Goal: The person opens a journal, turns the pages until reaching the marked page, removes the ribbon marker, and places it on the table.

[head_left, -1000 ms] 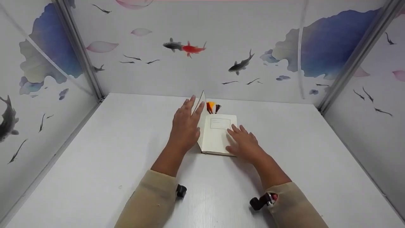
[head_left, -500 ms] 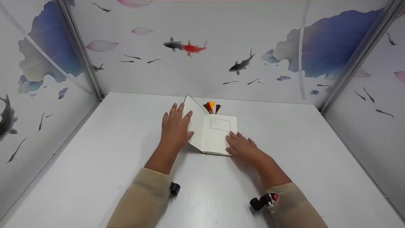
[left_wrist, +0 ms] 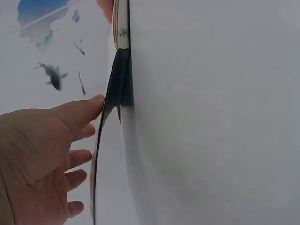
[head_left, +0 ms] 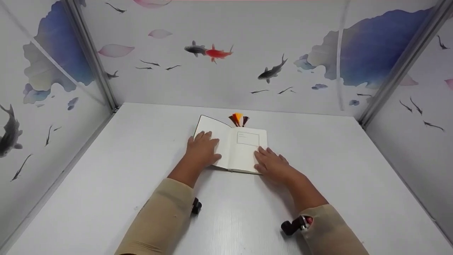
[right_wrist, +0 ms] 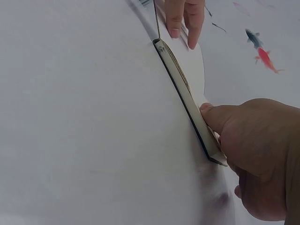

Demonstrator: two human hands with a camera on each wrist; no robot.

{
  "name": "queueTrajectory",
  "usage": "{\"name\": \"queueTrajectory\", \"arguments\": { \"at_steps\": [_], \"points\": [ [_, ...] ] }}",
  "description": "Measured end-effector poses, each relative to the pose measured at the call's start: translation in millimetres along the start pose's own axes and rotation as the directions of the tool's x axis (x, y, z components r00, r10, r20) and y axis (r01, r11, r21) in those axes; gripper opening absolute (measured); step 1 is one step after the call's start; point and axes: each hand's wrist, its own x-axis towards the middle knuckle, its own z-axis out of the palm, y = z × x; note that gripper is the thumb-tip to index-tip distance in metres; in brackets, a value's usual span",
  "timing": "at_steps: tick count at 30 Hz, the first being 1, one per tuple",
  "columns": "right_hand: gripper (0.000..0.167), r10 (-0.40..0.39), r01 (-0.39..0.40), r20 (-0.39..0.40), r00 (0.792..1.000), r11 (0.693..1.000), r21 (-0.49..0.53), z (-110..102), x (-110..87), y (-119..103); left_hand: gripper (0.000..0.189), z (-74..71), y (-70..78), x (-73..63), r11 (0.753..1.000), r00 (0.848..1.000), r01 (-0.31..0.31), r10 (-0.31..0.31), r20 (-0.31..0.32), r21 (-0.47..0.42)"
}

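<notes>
A small notebook lies open on the white table, its cream first page printed with a thin rectangular frame. Its front cover leans out to the left, tilted a little above the tabletop in the left wrist view. My left hand rests on the inside of that cover with fingers extended, the thumb tip touching it. On the lower right of the page lies my right hand, fingers laid flat near the edge. Yellow, red and dark tassels stick out past the notebook's top edge.
The white table is enclosed by panels printed with fish and petals, at the back and both sides. Black wrist cameras hang below both beige sleeves.
The cover has swung from nearly upright down toward the left, and my left hand has moved left and downward with it. My right hand has settled slightly lower on the page.
</notes>
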Motion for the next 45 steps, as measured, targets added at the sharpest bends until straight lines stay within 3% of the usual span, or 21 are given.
{"name": "queueTrajectory", "arguments": {
  "at_steps": [6,11,15,25,35,45],
  "points": [
    [0.062,-0.024,0.024,-0.028,0.999,1.0,0.011,0.7,-2.8,1.1,0.06,-1.4,3.7,2.8,0.999,0.988,-0.036,0.04,0.149,-0.031],
    [0.059,-0.052,0.052,-0.021,0.998,0.999,0.014,-0.8,-5.8,1.6,0.065,-4.3,4.6,0.4,0.995,0.966,0.015,0.011,0.257,-0.099],
    [0.058,-0.069,0.069,-0.022,0.997,0.998,0.003,-2.6,-4.9,1.9,0.068,-6.3,4.6,0.5,0.993,0.952,0.037,-0.002,0.305,-0.109],
    [0.054,-0.119,0.118,-0.008,0.993,0.992,-0.035,-5.6,-2.8,1.6,0.068,-8.4,8.9,0.4,0.997,0.95,0.043,-0.02,0.311,-0.067],
    [0.071,-0.02,0.015,0.028,0.999,0.985,0.169,-9.2,-10.5,11.2,0.068,-9.8,7.9,-3.8,0.991,0.944,0.069,-0.028,0.328,-0.116],
    [0.056,-0.011,-0.001,0.05,0.999,0.971,0.241,-15.3,-13.0,13.3,0.068,-13.1,9.3,-4.5,0.991,0.929,0.085,-0.04,0.368,-0.106]
  ]
}}
